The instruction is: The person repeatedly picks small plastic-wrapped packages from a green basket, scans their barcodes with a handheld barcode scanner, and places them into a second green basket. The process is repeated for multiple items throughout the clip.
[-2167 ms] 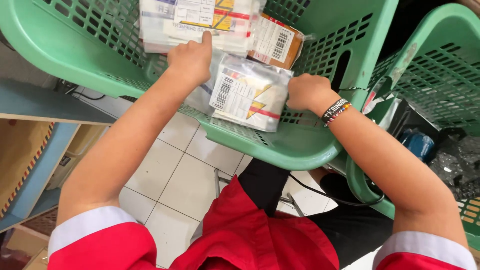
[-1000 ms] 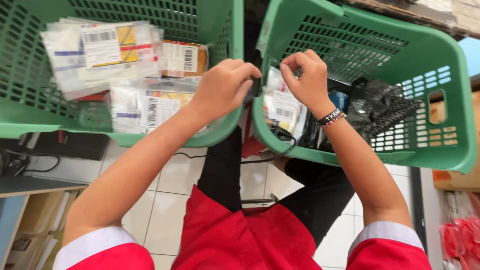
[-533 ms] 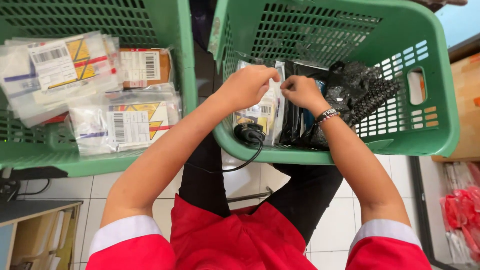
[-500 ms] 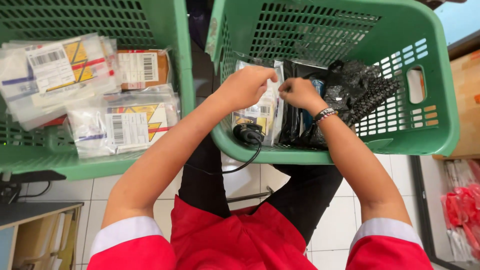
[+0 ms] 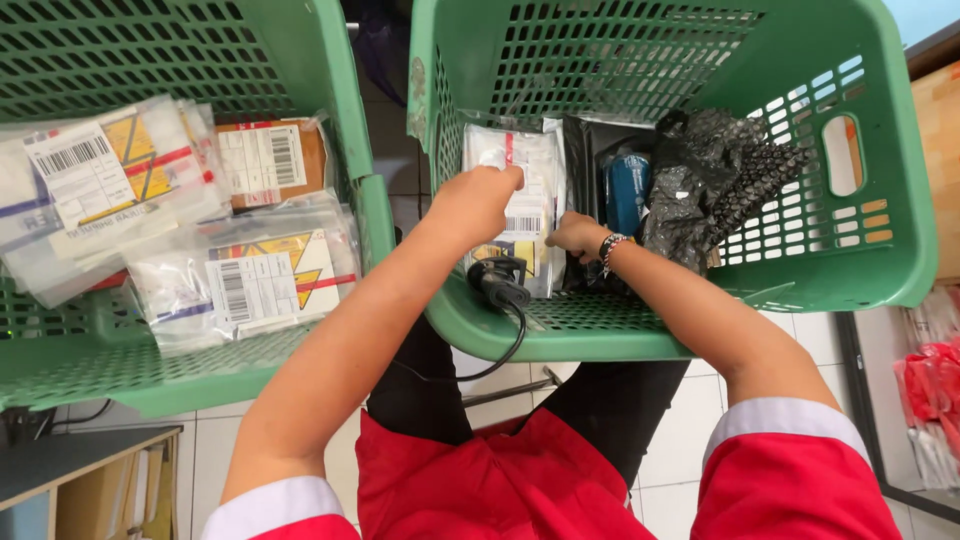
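Inside the right green basket (image 5: 880, 270), my left hand (image 5: 478, 203) grips the upper part of a clear plastic parcel with a barcode label (image 5: 525, 195) that stands on edge. My right hand (image 5: 579, 236), a beaded bracelet on its wrist, holds the same parcel's lower right edge. A black handheld scanner (image 5: 500, 282) lies in the basket just below my hands, with its cable hanging over the rim. Beside the parcel stand a black bag holding a blue item (image 5: 627, 190) and black bubble-wrapped packets (image 5: 720, 180).
The left green basket (image 5: 180, 375) holds several clear labelled parcels (image 5: 250, 285) and a brown one (image 5: 268, 160). White tiled floor (image 5: 620, 440) lies below. A grey shelf corner (image 5: 70, 470) is at bottom left, and red bags (image 5: 935, 385) at the right edge.
My hands left the left basket with one parcel and moved it into the right basket. Over the last half second they have set it upright against the other items.
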